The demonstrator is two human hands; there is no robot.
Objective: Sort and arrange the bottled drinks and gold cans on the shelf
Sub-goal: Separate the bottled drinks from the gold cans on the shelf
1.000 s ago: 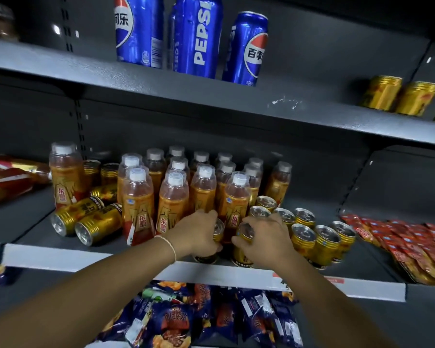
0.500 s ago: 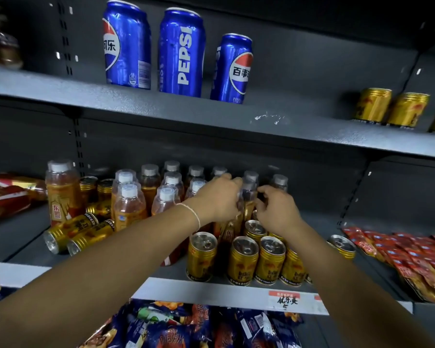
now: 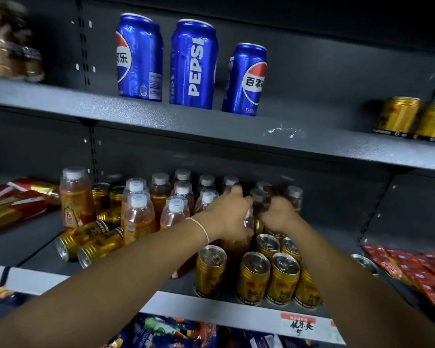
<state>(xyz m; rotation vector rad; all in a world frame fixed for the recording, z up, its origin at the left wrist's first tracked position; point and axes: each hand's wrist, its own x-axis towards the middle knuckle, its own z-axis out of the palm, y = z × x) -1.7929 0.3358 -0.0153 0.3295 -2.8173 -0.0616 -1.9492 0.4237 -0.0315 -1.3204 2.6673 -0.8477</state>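
Several bottled drinks [image 3: 138, 217] with amber liquid and white caps stand clustered on the middle shelf [image 3: 211, 310]. One more bottle [image 3: 74, 197] stands apart at the left. Upright gold cans [image 3: 254, 277] fill the front right, and two gold cans [image 3: 91, 243] lie on their sides at the front left. My left hand [image 3: 226, 212] and my right hand [image 3: 276, 214] reach over the upright cans into the right side of the cluster. Each hand is closed around a bottle there, with a grey-capped bottle [image 3: 258, 195] showing between them. My fingers hide those bottles' bodies.
Three blue Pepsi cans [image 3: 194, 64] stand on the upper shelf, with gold cans [image 3: 397, 116] at its right. Red-gold packs [image 3: 15, 204] lie at the left, red packets [image 3: 412, 267] at the right beside a lone can [image 3: 364, 263]. Snack bags [image 3: 176, 332] sit below.
Both hands left the gold cans at the front edge, now standing upright, and reached back to the bottles at the right of the cluster, where they have closed tighter.
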